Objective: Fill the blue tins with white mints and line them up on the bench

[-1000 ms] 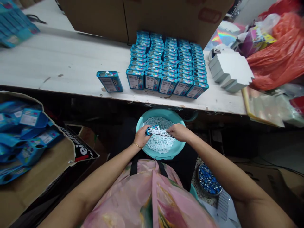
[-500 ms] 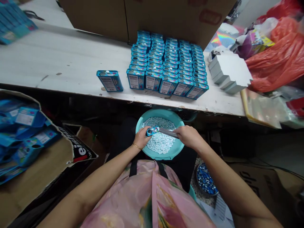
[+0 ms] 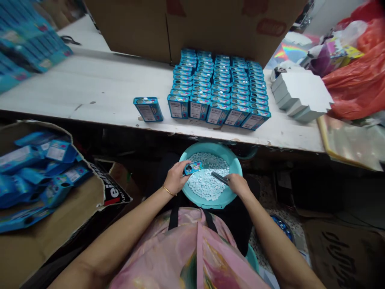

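Note:
My left hand (image 3: 177, 177) is closed round the end of a small blue box (image 3: 193, 167) with a round dark opening, held over the left side of a turquoise basin (image 3: 233, 192). Many small pale candies (image 3: 207, 185) lie in the basin. On the basin's right side, my right hand (image 3: 237, 183) grips a dark grey scoop (image 3: 219, 177), its tip apart from the box and just above the candies. The far ends of my left fingers are partly hidden by the box.
Rows of blue boxes (image 3: 219, 114) stand on the white table (image 3: 105, 94), with a single box (image 3: 148, 109) to their left. A large carton (image 3: 135, 30) stands behind. An open carton (image 3: 57, 228) of blue boxes is at left; white boxes (image 3: 303, 92) sit at right.
The scoop has drawn back from the box, down and right towards the candies. The box in my left hand now shows its printed top more clearly. The whole view has shifted slightly.

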{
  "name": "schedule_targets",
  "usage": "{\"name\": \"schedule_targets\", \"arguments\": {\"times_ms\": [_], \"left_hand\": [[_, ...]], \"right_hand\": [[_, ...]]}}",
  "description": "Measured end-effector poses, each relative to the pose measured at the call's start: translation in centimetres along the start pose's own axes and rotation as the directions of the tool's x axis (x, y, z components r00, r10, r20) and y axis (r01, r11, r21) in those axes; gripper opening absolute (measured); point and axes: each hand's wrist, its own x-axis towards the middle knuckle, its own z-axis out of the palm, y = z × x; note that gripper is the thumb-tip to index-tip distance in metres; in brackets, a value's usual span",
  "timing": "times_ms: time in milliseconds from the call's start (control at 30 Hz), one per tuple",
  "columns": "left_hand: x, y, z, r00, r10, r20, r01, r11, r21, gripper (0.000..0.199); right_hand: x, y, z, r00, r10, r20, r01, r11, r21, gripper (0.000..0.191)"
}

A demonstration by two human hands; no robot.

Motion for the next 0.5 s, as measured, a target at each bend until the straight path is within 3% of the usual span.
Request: {"name": "schedule_targets", "arguments": {"times_ms": [100,233,367,500], "left_hand": [[0.3,0.8,-3.1,0.999,-0.041,-0.033,0.039,0.998,-0.044,0.04],[2.6,0.0,-9.5,0.985,-0.089,-0.147,0.072,0.991,-0.115,0.038],[6.7,-3.9,-15.6,0.932,-0.084,-0.352,0.053,0.994,-0.097,0.041],[10.1,-8.1,-18.4,0.927,-0.073,-0.368,0.054,0.997,-0.061,0.042]], "right_hand": [[0.6,-0.3,2.0,0.996,-0.084,-0.027,0.085,0.994,0.066,0.036],[1.9,-1.0,4.7,0.993,-0.115,0.021,0.109,0.978,0.177,0.035],[3.1,-1.9,6.3,0.985,-0.171,-0.001,0.164,0.947,0.277,0.035],[3.2,-2.4,6.8,0.979,-0.202,-0.031,0.202,0.933,0.297,0.034]]}}
